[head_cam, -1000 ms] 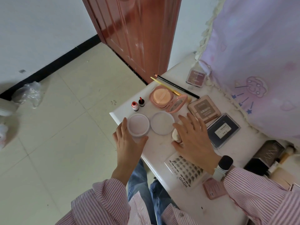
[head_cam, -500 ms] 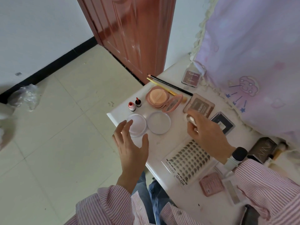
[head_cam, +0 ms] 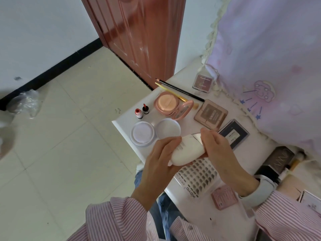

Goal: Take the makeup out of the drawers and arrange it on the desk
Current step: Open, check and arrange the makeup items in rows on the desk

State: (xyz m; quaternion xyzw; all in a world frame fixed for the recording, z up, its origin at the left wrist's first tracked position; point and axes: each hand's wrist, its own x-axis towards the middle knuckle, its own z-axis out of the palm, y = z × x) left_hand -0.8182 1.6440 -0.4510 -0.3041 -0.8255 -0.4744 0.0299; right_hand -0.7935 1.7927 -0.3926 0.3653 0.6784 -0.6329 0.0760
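Note:
A white oval bottle with a silver cap end is held above the front of the white desk. My left hand grips its lower end and my right hand grips the cap end. Laid out on the desk are two round white compacts, an open pink cushion compact, two small red-topped bottles, two pencils, a brown palette, a dark palette, a small maroon palette and a lash tray.
A lilac curtain hangs over the desk's right side. A dark box and a pink card lie at the right. A red-brown door stands behind the desk, tiled floor to the left.
My right hand picked the white bottle up off the desk and brought it toward me. My left hand left the round compact and took hold of the bottle's other end.

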